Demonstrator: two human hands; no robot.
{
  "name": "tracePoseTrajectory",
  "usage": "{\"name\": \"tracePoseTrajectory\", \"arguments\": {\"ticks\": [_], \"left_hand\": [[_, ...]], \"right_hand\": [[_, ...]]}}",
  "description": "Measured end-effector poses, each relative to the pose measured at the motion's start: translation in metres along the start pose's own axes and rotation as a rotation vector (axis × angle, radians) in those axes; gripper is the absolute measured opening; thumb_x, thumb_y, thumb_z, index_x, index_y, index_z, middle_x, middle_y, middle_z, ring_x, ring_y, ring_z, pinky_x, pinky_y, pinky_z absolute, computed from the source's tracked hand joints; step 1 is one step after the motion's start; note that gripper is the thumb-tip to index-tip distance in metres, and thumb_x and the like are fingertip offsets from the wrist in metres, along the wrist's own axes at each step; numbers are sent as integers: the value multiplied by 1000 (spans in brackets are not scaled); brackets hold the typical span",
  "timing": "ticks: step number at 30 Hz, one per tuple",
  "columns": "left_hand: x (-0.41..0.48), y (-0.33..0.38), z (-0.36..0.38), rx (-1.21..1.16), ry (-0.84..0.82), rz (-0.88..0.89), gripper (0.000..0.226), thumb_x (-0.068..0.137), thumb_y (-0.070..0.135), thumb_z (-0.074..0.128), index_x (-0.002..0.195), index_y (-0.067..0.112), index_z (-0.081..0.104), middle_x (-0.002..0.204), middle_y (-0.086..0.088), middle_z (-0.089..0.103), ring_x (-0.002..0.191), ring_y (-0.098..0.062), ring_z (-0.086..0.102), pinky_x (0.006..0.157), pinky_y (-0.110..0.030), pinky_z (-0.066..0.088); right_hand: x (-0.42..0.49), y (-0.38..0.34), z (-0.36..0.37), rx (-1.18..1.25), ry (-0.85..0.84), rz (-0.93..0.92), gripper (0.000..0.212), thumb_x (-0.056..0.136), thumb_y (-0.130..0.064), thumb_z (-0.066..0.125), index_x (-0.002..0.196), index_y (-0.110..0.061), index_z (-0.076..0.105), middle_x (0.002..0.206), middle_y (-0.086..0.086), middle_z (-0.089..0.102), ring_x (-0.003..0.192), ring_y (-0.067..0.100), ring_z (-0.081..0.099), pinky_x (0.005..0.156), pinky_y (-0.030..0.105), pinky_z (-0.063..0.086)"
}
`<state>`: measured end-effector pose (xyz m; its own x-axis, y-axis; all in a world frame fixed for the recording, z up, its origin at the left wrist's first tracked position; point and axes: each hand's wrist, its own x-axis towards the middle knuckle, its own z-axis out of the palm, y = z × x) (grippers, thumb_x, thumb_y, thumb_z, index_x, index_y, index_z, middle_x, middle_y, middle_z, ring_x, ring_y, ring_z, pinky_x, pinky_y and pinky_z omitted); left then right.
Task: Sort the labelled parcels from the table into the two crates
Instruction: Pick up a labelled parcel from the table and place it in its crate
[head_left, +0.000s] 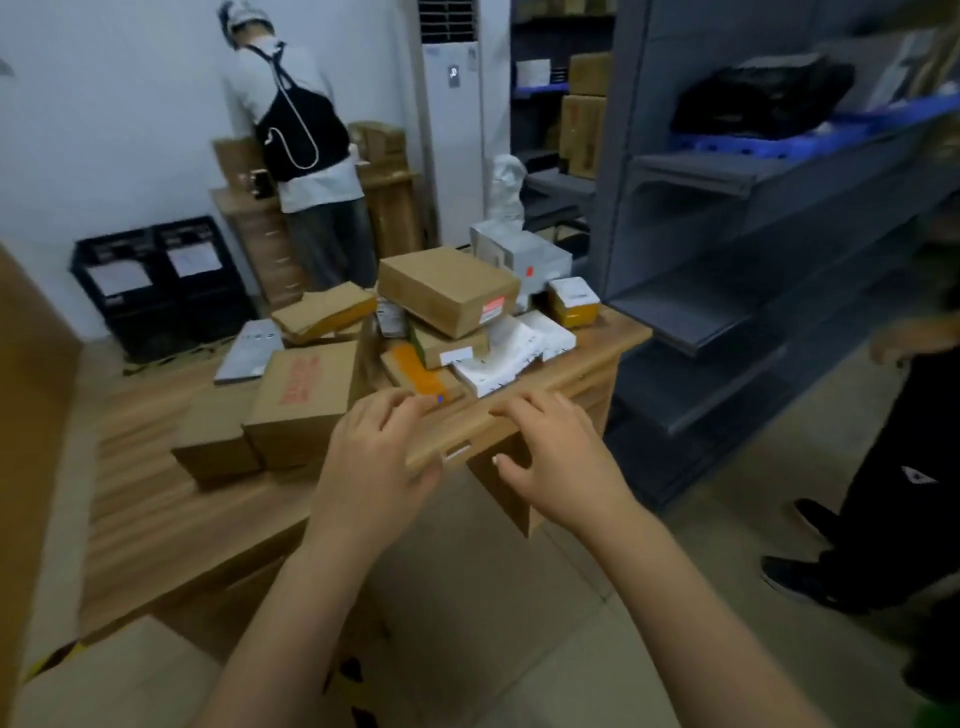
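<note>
I see both hands held out over the near edge of the small wooden table (592, 364), and neither one holds anything. The left hand (374, 457) has loose fingers, with the tips at the orange parcel (415, 371) at 12 o'clock; I cannot tell if they touch it. The right hand (556, 457), at 1 o'clock, has relaxed, spread fingers. The parcels lie piled on the table, with a big brown box (447, 288) on top. The two black crates (124, 317) stand at 10 o'clock, well apart from the hands.

Bare forearms (670, 597) run to a bare left hand (376, 467) and right hand (556, 457).
</note>
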<state>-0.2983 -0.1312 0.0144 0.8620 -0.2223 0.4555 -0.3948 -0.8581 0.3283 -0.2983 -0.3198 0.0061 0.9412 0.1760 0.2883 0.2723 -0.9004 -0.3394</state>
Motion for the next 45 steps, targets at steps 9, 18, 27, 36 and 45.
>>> {"name": "tracePoseTrajectory", "arguments": {"ticks": [9, 18, 27, 36, 45], "left_hand": [[97, -7, 44, 51, 77, -153, 53, 81, 25, 75, 130, 23, 55, 130, 3, 51, 123, -12, 37, 100, -27, 29], [168, -17, 95, 54, 46, -218, 50, 80, 26, 75, 127, 24, 56, 129, 3, 52, 122, -18, 45, 100, -31, 36], [268, -62, 153, 21, 5, -206, 54, 79, 28, 76, 129, 22, 57, 129, 3, 54, 124, -17, 46, 101, -27, 30], [352, -110, 191, 1, -43, -207, 59, 84, 36, 70, 137, 30, 46, 136, 9, 45, 132, -11, 34, 111, -34, 30], [382, -138, 231, 73, -218, -376, 90, 79, 55, 68, 151, 36, 16, 153, 7, 21, 143, -15, 16, 116, -38, 28]], "right_hand": [[128, 61, 8, 66, -76, -140, 48, 89, -30, 64, 135, -29, 49, 131, -8, 47, 124, 13, 40, 104, 27, 32], [202, 118, 25, 87, -92, -117, 43, 89, -31, 65, 130, -30, 51, 127, -10, 49, 118, 12, 44, 96, 25, 36], [298, 164, 42, 34, -105, -69, 46, 89, -25, 63, 132, -26, 49, 130, -7, 48, 122, 14, 41, 102, 27, 34], [390, 197, 64, 41, -101, -20, 48, 89, -25, 65, 134, -25, 50, 130, -5, 49, 124, 16, 41, 105, 32, 35], [451, 250, 97, 63, -225, 56, 60, 86, -27, 69, 140, -26, 44, 137, -2, 46, 128, 18, 40, 106, 33, 39]]}}
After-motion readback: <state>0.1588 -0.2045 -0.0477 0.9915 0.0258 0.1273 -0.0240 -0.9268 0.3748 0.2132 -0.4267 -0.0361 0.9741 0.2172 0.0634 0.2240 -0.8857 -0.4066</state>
